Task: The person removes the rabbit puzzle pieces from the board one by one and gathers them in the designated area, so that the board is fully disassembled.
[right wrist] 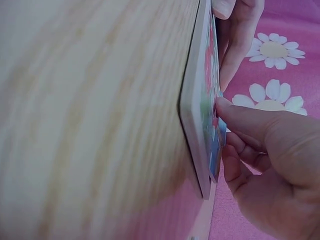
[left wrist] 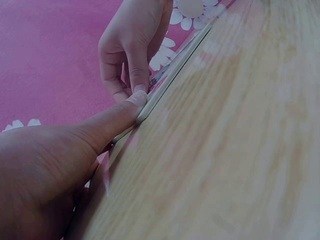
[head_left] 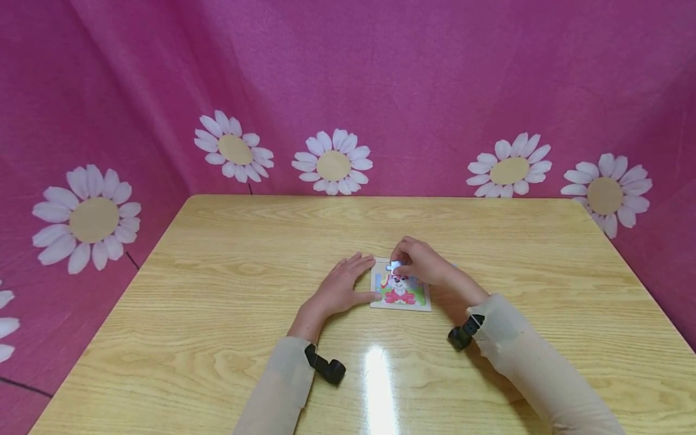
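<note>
1. The jigsaw puzzle (head_left: pixel 400 308) lies flat just right of and below the centre of the head view, its pale border framing a picture of a red-and-white cartoon animal.
2. The left hand (head_left: pixel 341 286) is at the puzzle's left side, its fingers extended and the thumb held away from them. The fingertips reach the upper left corner; the thumb rests on the lower left edge, and the left wrist view shows its tip on the border.
3. The right hand (head_left: pixel 423 261) is over the puzzle's upper part, thumb and fingers curled in a pinch on a small puzzle piece (head_left: pixel 395 265). The right wrist view shows this grip right of centre, close against the board; whether the piece is seated cannot be told.
4. Beige sleeves (head_left: pixel 535 359) enter from the bottom of the head view, a black wrist device (head_left: pixel 328 370) on the left one and another on the right.
5. The wood-grain table (head_left: pixel 217 314) fills the lower frame, with a bright reflection at bottom centre.
6. A magenta curtain (head_left: pixel 380 72) with white daisies (head_left: pixel 333 164) spans the top and both sides.
</note>
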`<state>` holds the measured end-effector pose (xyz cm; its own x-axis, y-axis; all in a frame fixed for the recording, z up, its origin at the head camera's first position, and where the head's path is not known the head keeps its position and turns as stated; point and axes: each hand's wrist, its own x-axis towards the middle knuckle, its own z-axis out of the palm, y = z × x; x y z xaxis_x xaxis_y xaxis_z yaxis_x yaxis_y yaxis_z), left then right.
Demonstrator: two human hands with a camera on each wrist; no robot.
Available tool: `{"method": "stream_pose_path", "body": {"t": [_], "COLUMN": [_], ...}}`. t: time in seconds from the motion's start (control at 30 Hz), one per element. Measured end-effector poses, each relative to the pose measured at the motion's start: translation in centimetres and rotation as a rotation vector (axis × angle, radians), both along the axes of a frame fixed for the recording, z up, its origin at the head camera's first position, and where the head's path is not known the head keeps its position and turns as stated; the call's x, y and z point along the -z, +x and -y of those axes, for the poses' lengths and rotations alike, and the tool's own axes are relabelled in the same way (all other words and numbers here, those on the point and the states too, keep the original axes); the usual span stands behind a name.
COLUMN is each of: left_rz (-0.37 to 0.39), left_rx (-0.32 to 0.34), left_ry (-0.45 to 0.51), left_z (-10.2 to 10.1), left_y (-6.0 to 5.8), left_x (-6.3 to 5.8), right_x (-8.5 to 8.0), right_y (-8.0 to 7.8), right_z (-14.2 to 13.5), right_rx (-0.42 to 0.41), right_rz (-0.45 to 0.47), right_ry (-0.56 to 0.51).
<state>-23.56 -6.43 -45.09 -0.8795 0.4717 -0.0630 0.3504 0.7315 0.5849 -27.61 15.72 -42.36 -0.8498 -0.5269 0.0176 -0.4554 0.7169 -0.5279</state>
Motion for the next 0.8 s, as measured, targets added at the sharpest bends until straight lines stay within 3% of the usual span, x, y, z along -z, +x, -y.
{"method": "stream_pose_path", "body": {"t": [0.8], "left_rz": [-0.019], "left_rx": [0.013], "left_ry": [0.002], "left_z": [0.06], "left_y": [-0.09], "left_x": [0.08], "right_x": [0.18], "right_y": [0.50], "right_z": [-0.24], "right_rx": [0.006], "right_rz": [-0.035], "right_ry": [-0.072]}}
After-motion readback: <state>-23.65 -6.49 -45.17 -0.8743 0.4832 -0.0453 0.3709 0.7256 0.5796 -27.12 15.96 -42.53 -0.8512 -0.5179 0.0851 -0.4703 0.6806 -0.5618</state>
